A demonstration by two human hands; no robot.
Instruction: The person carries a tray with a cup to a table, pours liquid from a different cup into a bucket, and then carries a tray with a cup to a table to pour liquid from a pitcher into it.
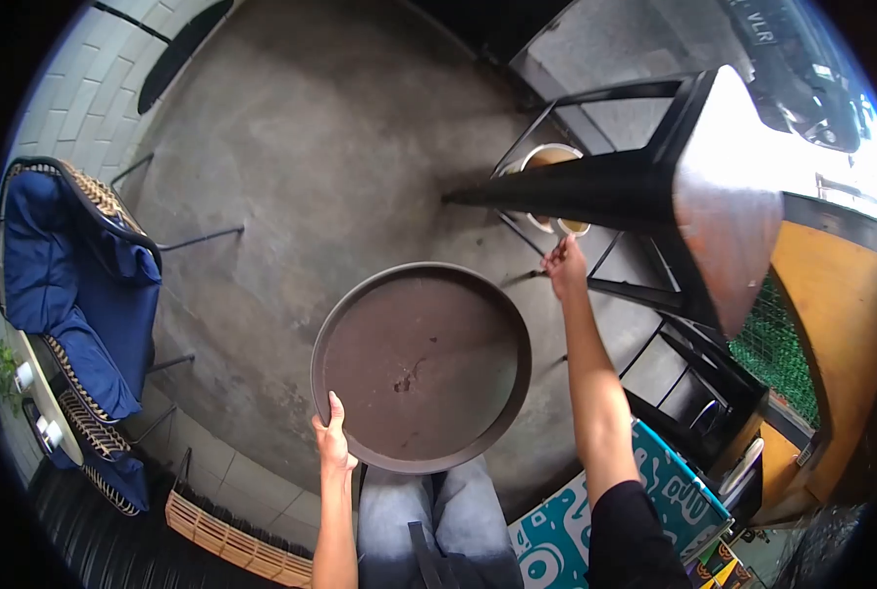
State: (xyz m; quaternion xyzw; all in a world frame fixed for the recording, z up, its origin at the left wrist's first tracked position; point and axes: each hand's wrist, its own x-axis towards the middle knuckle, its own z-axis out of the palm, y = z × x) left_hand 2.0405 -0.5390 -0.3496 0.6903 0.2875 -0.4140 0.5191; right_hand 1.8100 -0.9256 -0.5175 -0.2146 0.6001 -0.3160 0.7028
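Note:
My left hand (pixel 333 435) grips the near left rim of a large round brown tray (pixel 458 363), its thumb over the edge. Nothing stands on the tray; a few dark worn marks show on its surface. My right arm reaches forward, and the fingers of my right hand (pixel 565 267) are pinched at the near edge of a small white cup (pixel 575 228). Just beyond it, a larger round white-rimmed dish (pixel 553 153) with a brown inside is partly hidden behind a black stool leg (pixel 595 188).
A tall black-legged stool (pixel 728 187) with a shiny seat leans into view close to my right hand. On the left is a chair with blue cushions (pixel 114 314). A teal patterned box (pixel 669 481) sits by my right elbow. Concrete floor (pixel 291 147) lies ahead.

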